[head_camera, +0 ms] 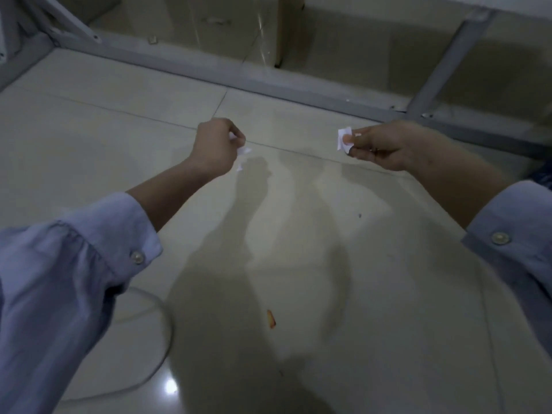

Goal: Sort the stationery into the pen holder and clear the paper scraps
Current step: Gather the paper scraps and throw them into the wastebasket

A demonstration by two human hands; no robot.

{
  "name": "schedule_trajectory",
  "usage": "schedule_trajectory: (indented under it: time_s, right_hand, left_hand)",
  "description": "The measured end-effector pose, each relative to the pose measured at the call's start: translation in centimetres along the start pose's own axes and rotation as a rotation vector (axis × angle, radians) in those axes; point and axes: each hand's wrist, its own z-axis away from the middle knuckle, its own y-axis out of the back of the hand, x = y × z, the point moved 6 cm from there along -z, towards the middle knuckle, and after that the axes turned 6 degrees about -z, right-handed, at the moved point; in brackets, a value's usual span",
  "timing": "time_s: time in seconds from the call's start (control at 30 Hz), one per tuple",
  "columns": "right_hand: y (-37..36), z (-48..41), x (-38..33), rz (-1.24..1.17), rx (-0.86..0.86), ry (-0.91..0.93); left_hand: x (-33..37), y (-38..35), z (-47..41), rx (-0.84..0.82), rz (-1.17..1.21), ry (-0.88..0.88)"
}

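I look down at a pale tiled floor [119, 121]. My left hand [216, 144] is closed around small white paper scraps [243, 152] that poke out below its fingers. My right hand [385, 146] pinches another white paper scrap [343, 140] between thumb and fingers. Both hands hover above the floor, about a hand's width apart from each other. No pen holder or stationery is in view.
A grey metal frame bar [268, 88] runs across the floor behind the hands, with a slanted leg [442, 61] at the right. A small orange bit [271, 319] lies on the tiles near me. A white cable [161, 333] curves at lower left.
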Motion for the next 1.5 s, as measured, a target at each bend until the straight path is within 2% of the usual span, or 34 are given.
schedule_trajectory:
  time_s: [0.23,0.4,0.53,0.73,0.87,1.07,1.2,1.37,1.5]
  right_hand:
    - [8.5,6.9,-6.7,-0.098,0.168,0.165]
    - [15.5,13.7,-9.7,-0.026,0.303,0.276]
    - [22.0,20.3,-11.4,0.033,0.488,0.371]
    - [32.3,29.4,-11.8,-0.086,0.799,0.527]
    - [36.4,31.1,-9.3,0.031,0.946,0.428]
    - [38.4,30.0,-6.7,0.38,0.947,0.249]
    - [38.8,29.1,-5.9,0.537,0.882,0.202]
    - [39.0,28.1,-5.0,0.586,0.814,0.223]
    - [38.5,27.4,-5.1,0.484,0.774,0.25]
  left_hand:
    - [12.3,0.1,-1.5,-0.013,0.218,-0.12]
    - [24.1,-0.3,-1.5,0.009,0.287,-0.34]
    - [33.5,-2.0,0.0,-0.071,0.403,-0.483]
    - [45.5,-3.3,3.3,-0.076,0.516,-0.643]
    - [51.3,-5.0,5.9,-0.113,0.522,-0.764]
    - [55.1,-9.2,9.1,-0.273,0.506,-0.872]
    - [55.7,-11.7,9.6,-0.305,0.322,-0.97]
    - [56.2,-13.3,9.9,-0.358,0.195,-1.1]
    - [56.6,-13.8,10.6,-0.5,0.202,-1.071]
